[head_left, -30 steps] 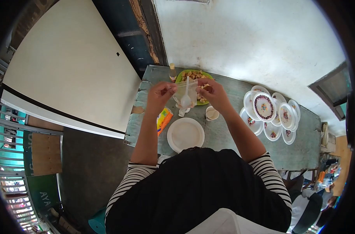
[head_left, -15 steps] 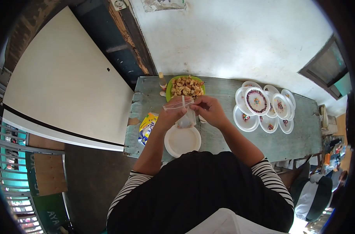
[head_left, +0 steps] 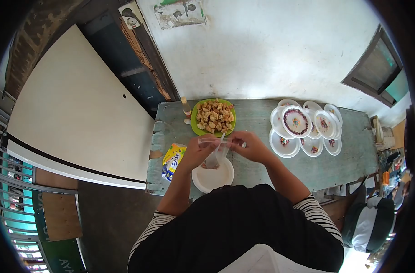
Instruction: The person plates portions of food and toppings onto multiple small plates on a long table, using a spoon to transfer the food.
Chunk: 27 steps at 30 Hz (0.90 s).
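Observation:
A small clear plastic bag (head_left: pixel 213 159) hangs between my two hands, with something small and brownish at its bottom. My left hand (head_left: pixel 203 150) pinches the bag's top edge on the left. On the right, the fingers of my right hand (head_left: pixel 246 144) are closed on the opposite side of its mouth. Directly beneath is a white plate (head_left: pixel 212 182), partly covered by the bag. Beyond my hands, a green plate (head_left: pixel 194 126) holds a heap of browned food pieces (head_left: pixel 214 116). A yellow and blue packet (head_left: pixel 172 161) lies left of my left forearm.
Several decorated white plates (head_left: pixel 296 121) overlap on the right part of the greenish table (head_left: pixel 257 113). A bottle (head_left: pixel 185 107) stands beside the green plate. A large white panel (head_left: pixel 75 104) is at the left, a wall (head_left: pixel 262 50) behind the table.
The view has tilted up, so the table sits lower in it. My hands are nearer to me relative to the green plate, which now shows more fully; the bag is still held.

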### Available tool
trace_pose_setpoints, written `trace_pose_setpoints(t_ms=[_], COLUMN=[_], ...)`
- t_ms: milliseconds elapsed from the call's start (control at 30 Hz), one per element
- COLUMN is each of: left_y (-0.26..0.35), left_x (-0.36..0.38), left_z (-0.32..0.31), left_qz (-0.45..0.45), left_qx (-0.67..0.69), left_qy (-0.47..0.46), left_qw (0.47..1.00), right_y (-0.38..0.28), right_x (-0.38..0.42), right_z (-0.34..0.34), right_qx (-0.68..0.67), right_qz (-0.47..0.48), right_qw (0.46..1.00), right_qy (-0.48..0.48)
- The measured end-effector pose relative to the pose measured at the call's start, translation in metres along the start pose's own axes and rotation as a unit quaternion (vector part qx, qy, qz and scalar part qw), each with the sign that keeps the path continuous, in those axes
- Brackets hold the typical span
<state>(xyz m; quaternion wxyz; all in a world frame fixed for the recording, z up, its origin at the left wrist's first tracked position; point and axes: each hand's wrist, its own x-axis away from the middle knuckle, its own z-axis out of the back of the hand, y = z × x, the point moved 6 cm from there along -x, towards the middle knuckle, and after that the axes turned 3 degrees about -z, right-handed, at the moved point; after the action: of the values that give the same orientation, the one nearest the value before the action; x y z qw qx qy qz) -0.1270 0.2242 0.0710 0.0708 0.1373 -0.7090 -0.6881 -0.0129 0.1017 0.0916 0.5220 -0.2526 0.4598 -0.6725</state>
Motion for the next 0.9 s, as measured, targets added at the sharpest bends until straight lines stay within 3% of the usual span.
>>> trace_pose_setpoints(t_ms=[133, 267, 367, 433, 533, 600, 667, 733, 867, 900], left_y=[0.002, 0.003, -0.005, -0.015, -0.021, -0.018, -0.016, -0.012, -0.014, -0.015], left_x=[0.002, 0.002, -0.001, -0.002, -0.005, -0.01, -0.012, -0.011, -0.013, -0.015], left_z=[-0.004, -0.004, 0.002, 0.009, 0.006, -0.005, -0.014, -0.021, -0.022, -0.024], left_qz=[0.018, 0.019, -0.032, -0.012, -0.017, -0.049, -0.08, -0.095, -0.059, -0.102], left_qx=[-0.018, -0.058, -0.004, -0.106, -0.008, 0.005, 0.019, -0.09, -0.126, -0.137], left_qy=[0.037, -0.004, 0.014, 0.031, 0.094, 0.077, 0.059, 0.053, 0.061, 0.067], left_qw=[0.999, 0.998, 0.999, 0.994, 0.995, 0.996, 0.995, 0.99, 0.988, 0.983], right_y=[-0.017, -0.014, -0.012, -0.01, -0.01, -0.006, -0.007, -0.01, -0.013, -0.014], right_x=[0.003, 0.003, 0.004, 0.005, 0.006, 0.005, 0.004, 0.005, 0.005, 0.005], right_z=[-0.002, 0.001, 0.005, 0.005, 0.005, 0.011, 0.01, 0.008, -0.008, -0.014], right_qx=[0.011, -0.014, -0.001, 0.01, 0.004, 0.039, 0.039, 0.039, 0.081, 0.11], right_qz=[0.024, 0.024, 0.03, 0.03, 0.033, 0.015, 0.003, -0.009, 0.019, 0.034], right_qw=[1.0, 0.999, 0.999, 0.999, 0.999, 0.997, 0.996, 0.994, 0.995, 0.993], right_qy=[-0.012, -0.044, -0.039, -0.034, -0.002, 0.071, 0.086, 0.1, 0.047, 0.025])
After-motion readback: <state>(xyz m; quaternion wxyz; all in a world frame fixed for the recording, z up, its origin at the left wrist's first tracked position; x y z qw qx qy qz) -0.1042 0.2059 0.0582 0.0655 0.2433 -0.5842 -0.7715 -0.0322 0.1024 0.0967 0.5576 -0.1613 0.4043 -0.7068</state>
